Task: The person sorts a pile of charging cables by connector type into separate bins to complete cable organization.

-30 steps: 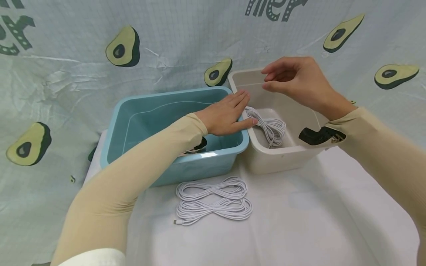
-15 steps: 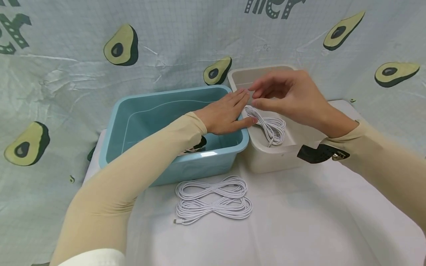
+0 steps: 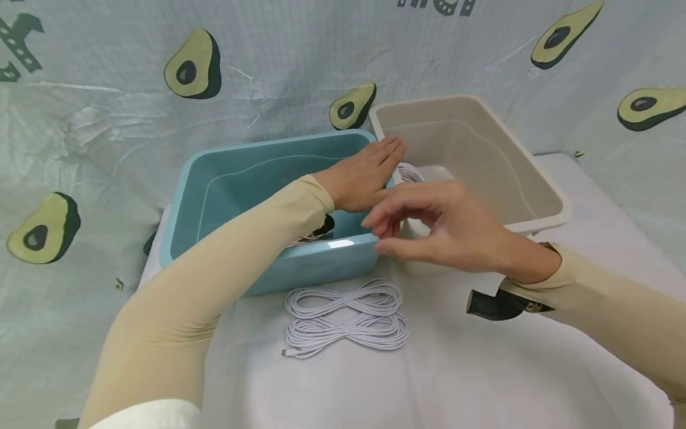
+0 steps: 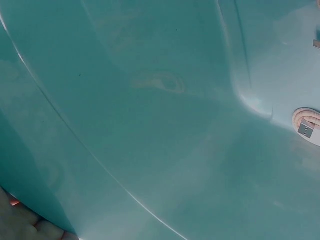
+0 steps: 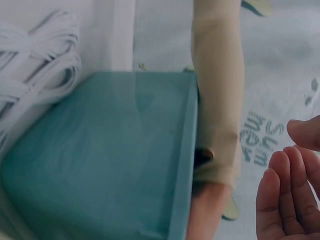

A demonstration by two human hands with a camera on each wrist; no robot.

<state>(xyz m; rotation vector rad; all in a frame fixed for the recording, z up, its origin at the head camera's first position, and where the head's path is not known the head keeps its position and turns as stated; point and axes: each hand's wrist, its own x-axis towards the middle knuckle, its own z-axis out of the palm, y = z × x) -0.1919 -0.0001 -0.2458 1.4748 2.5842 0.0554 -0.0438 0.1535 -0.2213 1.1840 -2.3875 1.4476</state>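
Observation:
My left hand [image 3: 361, 179] lies palm down with straight fingers over the right rim of the blue bin [image 3: 246, 146], where it meets the beige bin [image 3: 495, 152]. In front of the beige bin, my right hand [image 3: 436, 229] hovers with loosely curled fingers and a gap to the thumb; it holds nothing. Two white cables [image 3: 347, 330], bundled in figure eights, lie on the table just below that hand. Another white cable [image 3: 409, 173] inside the beige bin is partly hidden by my hands. The left wrist view shows a braided USB cable [image 4: 306, 122] in the blue bin.
A white cloth [image 3: 482, 369] covers the table. Behind the bins hangs a pale sheet [image 3: 278, 53] printed with avocados. Both bins stand side by side near that sheet.
My right hand has moved from above the beige bin down, left and toward me, to the front of the bins. The left hand stays on the rim, and the cables lie as before.

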